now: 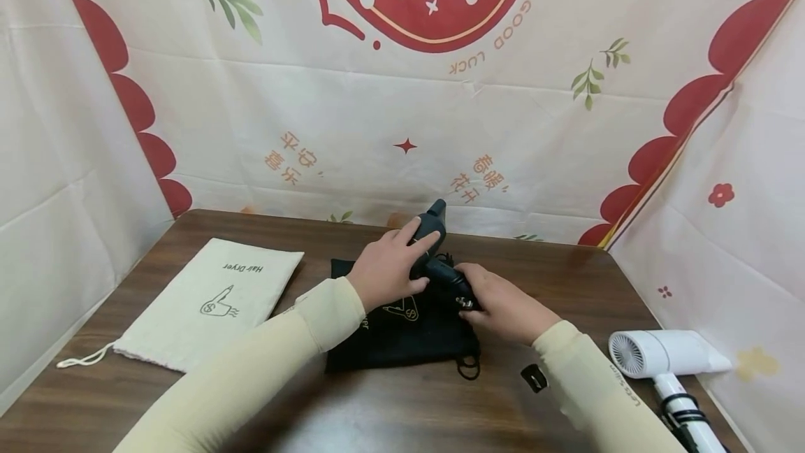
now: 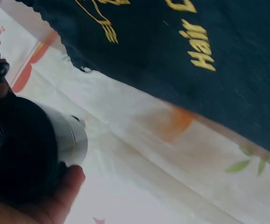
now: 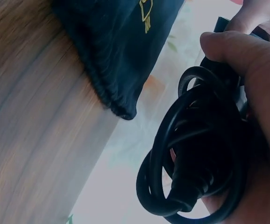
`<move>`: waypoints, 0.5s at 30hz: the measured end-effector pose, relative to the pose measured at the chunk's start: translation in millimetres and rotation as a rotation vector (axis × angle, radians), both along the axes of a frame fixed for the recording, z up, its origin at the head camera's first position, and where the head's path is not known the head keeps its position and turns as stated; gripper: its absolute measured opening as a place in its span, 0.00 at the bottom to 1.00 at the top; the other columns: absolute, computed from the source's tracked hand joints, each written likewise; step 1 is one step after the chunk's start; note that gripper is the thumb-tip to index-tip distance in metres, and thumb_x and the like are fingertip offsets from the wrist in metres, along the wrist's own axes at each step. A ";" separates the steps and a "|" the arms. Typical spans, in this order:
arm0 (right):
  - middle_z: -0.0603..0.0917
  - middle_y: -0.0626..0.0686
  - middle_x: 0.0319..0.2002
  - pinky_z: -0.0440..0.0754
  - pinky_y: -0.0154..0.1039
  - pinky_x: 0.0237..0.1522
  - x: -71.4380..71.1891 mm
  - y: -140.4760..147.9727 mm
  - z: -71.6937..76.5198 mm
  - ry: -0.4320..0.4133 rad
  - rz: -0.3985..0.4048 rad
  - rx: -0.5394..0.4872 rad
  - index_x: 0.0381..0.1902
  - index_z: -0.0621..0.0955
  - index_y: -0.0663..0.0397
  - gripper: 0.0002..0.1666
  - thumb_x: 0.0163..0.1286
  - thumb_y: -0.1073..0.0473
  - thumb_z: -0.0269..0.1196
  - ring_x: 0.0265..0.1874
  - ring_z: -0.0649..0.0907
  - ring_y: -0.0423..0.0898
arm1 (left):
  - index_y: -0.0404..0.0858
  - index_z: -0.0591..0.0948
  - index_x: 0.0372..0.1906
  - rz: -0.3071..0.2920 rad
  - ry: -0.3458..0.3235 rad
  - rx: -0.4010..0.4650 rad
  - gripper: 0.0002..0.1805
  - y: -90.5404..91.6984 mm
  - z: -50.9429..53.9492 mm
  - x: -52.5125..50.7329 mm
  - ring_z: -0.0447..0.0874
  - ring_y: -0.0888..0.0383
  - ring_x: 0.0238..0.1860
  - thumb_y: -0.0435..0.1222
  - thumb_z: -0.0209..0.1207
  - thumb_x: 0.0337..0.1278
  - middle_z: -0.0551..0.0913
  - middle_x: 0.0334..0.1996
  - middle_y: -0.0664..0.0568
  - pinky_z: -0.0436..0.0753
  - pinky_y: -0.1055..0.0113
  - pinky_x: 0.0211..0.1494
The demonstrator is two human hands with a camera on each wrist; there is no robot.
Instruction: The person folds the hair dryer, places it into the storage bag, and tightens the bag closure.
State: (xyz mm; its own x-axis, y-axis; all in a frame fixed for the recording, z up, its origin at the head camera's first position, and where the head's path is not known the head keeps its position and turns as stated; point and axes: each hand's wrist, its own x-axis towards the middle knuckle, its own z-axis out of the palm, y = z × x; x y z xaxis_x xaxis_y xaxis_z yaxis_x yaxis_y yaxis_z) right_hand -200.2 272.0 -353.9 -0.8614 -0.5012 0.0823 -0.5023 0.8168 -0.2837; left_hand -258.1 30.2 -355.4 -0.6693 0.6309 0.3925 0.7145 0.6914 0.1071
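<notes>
A black hair dryer (image 1: 431,229) is held by both hands over a black drawstring bag (image 1: 409,334) with gold print. The left hand (image 1: 388,264) grips the dryer's body, its thumb along the near side of the barrel in the left wrist view (image 2: 30,149). Around the handle (image 1: 448,278) curls the right hand (image 1: 503,301). In the right wrist view a coiled black cord (image 3: 195,144) hangs at the handle's end beside the right hand (image 3: 261,93). The black bag (image 2: 153,51) lies apart from the dryer in the left wrist view.
A cream drawstring bag (image 1: 233,299) printed "Hair Dryer" lies at the left of the wooden table (image 1: 302,425). On the right side rests a white hair dryer (image 1: 666,353) with a black cord wrapped round its handle. Printed cloth (image 1: 377,103) hangs behind the table and at both sides.
</notes>
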 end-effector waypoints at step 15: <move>0.76 0.55 0.57 0.78 0.49 0.54 2.4 -13.1 -4.8 -0.006 0.052 0.008 0.69 0.63 0.55 0.40 0.64 0.56 0.70 0.49 0.79 0.46 | 0.48 0.70 0.71 0.008 -0.059 0.002 0.40 -20.1 2.6 9.8 0.79 0.43 0.55 0.51 0.69 0.52 0.61 0.73 0.41 0.83 0.53 0.50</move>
